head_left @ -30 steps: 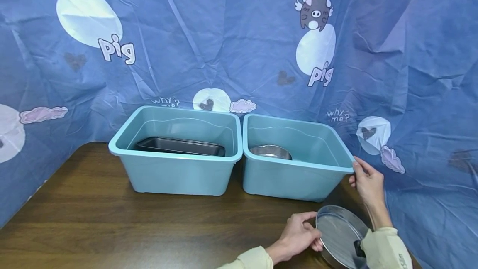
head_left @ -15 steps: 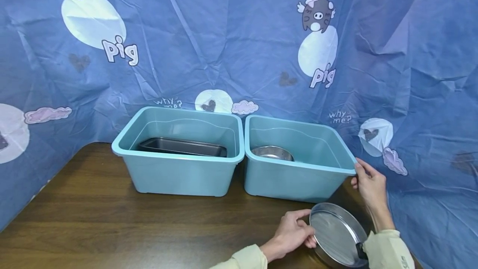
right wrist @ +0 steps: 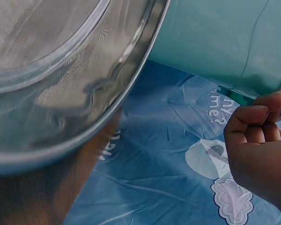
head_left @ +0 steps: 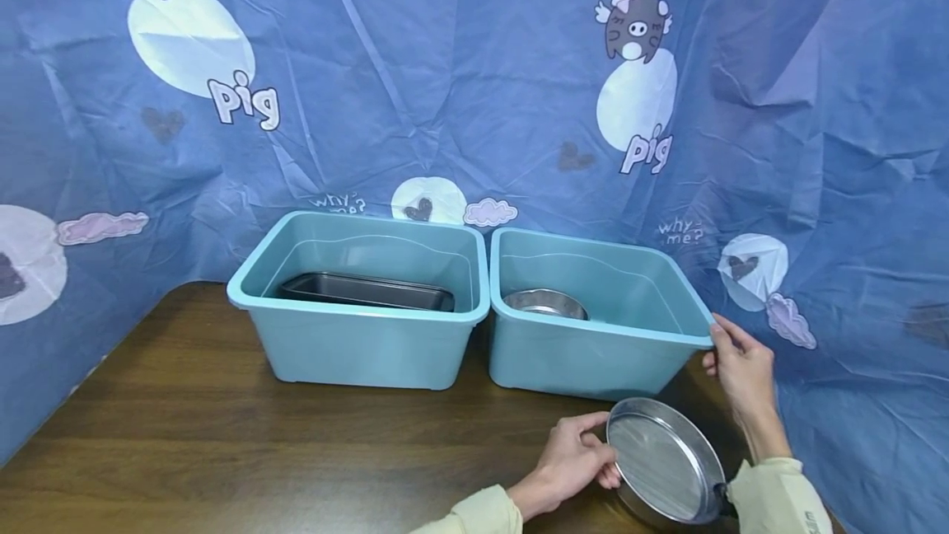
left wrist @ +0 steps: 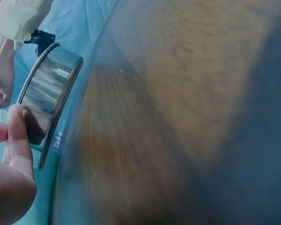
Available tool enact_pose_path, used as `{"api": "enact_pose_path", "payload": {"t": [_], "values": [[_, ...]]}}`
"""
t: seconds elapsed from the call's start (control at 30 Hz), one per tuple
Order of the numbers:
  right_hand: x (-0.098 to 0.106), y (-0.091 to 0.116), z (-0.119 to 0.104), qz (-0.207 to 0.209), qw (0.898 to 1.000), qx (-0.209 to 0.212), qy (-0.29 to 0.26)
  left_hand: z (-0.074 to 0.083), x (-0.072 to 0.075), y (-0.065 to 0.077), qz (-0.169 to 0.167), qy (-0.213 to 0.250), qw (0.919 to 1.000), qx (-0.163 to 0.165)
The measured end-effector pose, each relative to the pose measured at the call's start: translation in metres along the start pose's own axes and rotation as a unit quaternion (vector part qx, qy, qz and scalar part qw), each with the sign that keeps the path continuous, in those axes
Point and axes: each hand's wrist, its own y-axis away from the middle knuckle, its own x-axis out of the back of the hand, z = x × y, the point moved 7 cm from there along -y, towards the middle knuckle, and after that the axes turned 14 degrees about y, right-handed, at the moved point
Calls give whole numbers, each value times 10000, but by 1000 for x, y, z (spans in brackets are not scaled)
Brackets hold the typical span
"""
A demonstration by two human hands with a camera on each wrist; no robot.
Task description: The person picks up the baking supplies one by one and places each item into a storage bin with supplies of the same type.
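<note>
A round metal sieve with a fine mesh (head_left: 656,460) is tilted above the table at front right. My left hand (head_left: 567,464) pinches its rim at the left side, thumb and fingers also showing in the left wrist view. At the outer front corner of the right blue tub (head_left: 586,361), my right hand (head_left: 745,377) grips the rim with curled fingers. A round shiny metal piece (head_left: 546,302) sits inside that tub at its left, its lower part hidden by the front wall. The sieve's right edge is close to my right sleeve.
A second blue tub (head_left: 363,353) stands beside the first on the left and holds a black rectangular pan (head_left: 371,293). Both stand on a dark wooden table (head_left: 296,452), with a blue printed cloth (head_left: 519,105) hanging behind and at the sides.
My left hand has carried the sieve a little left and toward the tubs. My right hand keeps its grip on the tub's corner. The head view has shifted slightly.
</note>
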Motion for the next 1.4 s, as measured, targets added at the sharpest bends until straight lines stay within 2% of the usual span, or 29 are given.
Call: {"api": "enact_pose_path", "payload": {"t": [0.43,0.8,1.4], "values": [[3,2,0,68,10000,-27,13,6,6,5,15,81,10000,18],[4,1,-2,-1,9996,-6,265,14,12,9,-4,99,9999,-66],[1,-1,-1,30,9993,115,365,28,17,13,-29,387,9992,-73]]}}
